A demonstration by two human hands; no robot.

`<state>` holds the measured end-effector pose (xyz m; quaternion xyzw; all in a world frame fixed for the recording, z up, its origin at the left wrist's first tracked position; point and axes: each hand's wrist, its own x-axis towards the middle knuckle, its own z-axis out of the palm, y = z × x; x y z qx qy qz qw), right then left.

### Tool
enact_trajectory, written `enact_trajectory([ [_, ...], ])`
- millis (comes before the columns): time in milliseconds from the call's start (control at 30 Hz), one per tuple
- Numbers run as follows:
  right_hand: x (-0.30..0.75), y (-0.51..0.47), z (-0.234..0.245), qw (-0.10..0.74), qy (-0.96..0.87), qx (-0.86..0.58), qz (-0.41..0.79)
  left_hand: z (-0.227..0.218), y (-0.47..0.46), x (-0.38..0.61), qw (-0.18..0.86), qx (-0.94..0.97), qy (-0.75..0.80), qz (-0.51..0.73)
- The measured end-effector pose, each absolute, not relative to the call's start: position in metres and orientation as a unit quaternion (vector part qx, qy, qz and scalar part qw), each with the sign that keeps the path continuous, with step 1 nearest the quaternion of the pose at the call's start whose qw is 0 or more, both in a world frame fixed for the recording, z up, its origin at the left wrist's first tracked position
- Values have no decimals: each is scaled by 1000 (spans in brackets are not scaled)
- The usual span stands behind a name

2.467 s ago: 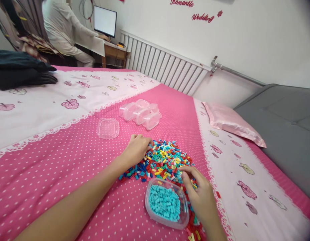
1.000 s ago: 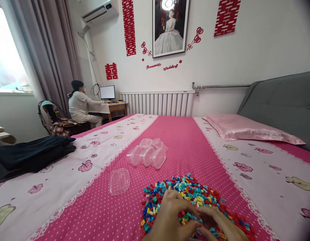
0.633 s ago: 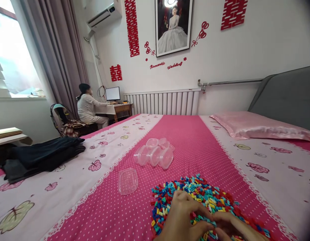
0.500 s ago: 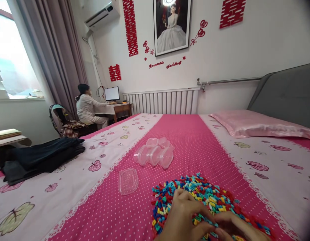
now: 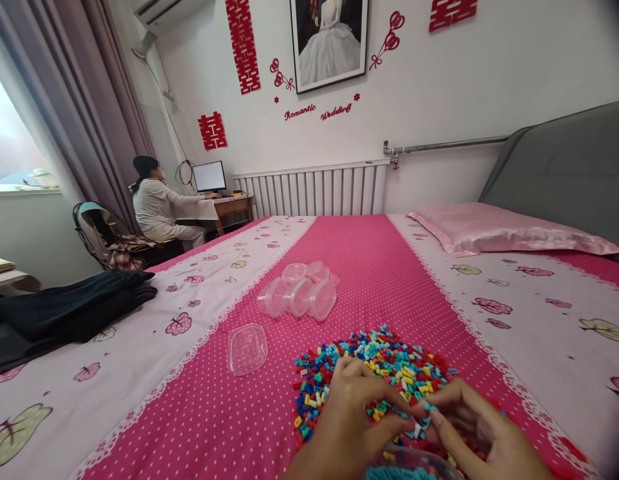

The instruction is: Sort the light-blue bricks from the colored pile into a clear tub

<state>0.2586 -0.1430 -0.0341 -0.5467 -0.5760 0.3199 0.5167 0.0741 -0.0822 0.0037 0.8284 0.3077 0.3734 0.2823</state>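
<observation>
A heap of small coloured blocks [image 5: 384,363] in red, blue, yellow and teal lies on the pink dotted bedspread [image 5: 189,413]. My left hand [image 5: 352,417] rests on the near side of the heap, fingers curled and pinched. Meeting it from the right, my right hand [image 5: 469,427] pinches small teal blocks [image 5: 427,408] at its fingertips. Just below both hands, the rim of a clear container [image 5: 414,467] filled with teal blocks peeks in at the bottom edge.
A clear lid [image 5: 247,348] lies left of the heap. Several empty clear containers [image 5: 299,293] cluster farther up the bed. Dark folded clothes [image 5: 64,313] sit at the left, a pink pillow [image 5: 504,230] at the right. Another person [image 5: 159,210] sits at a desk by the radiator.
My view tilted up from the bed to the room, then slightly down, so the teal container's rim shows again. Both hands came together at the heap's near edge; my right fingertips now pinch teal blocks.
</observation>
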Motion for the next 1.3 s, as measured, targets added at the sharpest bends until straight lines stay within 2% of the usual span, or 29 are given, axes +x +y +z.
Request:
enact_trajectory([
  [133,262,-144,-34,508,-586,-538,330,6,-84,74,292,836,284,367],
  [367,258,-146,-24,473,-557,-526,434,6,-88,75,306,835,232,394],
  [533,257,-148,-19,441,-540,-507,506,6,-87,74,319,848,209,369],
  [600,257,-151,-12,456,-502,-524,515,8,-83,73,321,854,208,353],
  [800,262,-157,10,453,-544,-548,447,14,-73,74,300,875,190,328],
  [1033,267,-160,12,415,-616,-461,486,15,-77,77,291,880,159,341],
  [1300,276,-161,11,400,-605,-506,466,17,-67,73,250,904,130,321],
])
